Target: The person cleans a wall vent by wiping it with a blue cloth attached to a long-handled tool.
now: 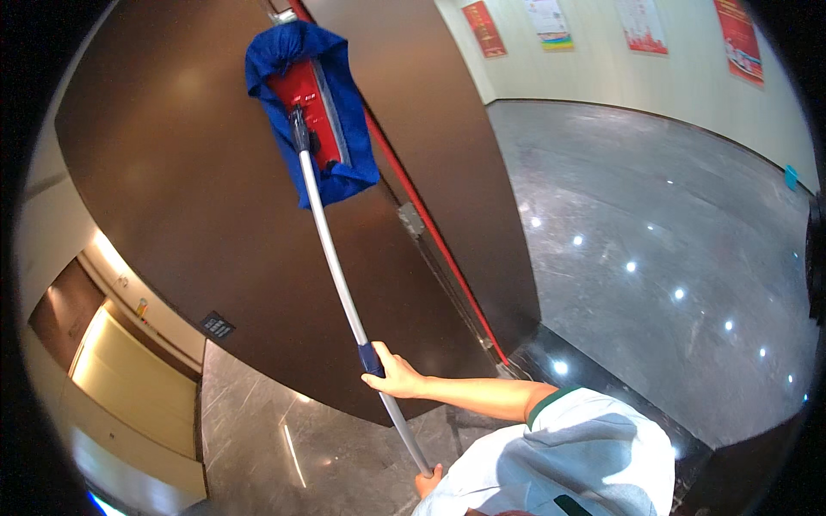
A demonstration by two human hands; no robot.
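Note:
My right hand (395, 375) is closed around the pole (332, 258) of a flat mop, just at its dark blue collar. Lower down, my left hand (428, 482) grips the pole near its bottom end, partly hidden by my light shirt. At the top of the pole, the mop's red plate (316, 119) is wrapped in a blue cloth (358, 138) with its edges folded over. The mop head lies over a large brown panel (226, 226), beside a long red strip (426, 222); the face of the cloth towards the panel is hidden.
A metal fitting (411, 219) sits beside the red strip, and a dark vent-like plate (217, 326) is on the panel's lower left. Grey polished floor (619, 213) reflects lights at right. Posters (742, 42) hang on the pale wall. A lit doorway-like recess (132, 377) is at left.

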